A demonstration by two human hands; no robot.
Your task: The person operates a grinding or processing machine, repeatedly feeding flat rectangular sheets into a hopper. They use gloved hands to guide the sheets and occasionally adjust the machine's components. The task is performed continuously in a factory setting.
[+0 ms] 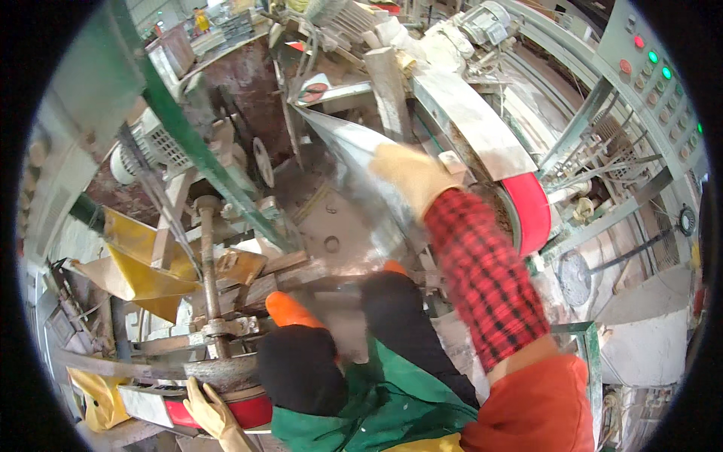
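Observation:
My right hand [413,175], in a yellowish work glove, reaches forward over a grey-white sheet-like panel [354,154]. It is smeared by motion, and its fingers cannot be made out. Next to it runs a curved machine arm with a pale cover [474,120] and a red end section [526,211]. At the lower left my left hand [211,410], in a pale yellow glove, has its fingers stretched out and apart. It rests by the red curved band [248,410] below a round, dusty metal hub [222,373], with nothing seen in it.
A control panel [655,75] with lit green and red buttons stands at the far right. A green slanted bar [203,162] crosses the left side. Yellow sheeting [147,267] hangs near a vertical rod [208,256]. Electric motors [486,24] sit at the back. My orange-tipped shoes [290,309] stand on the wet floor.

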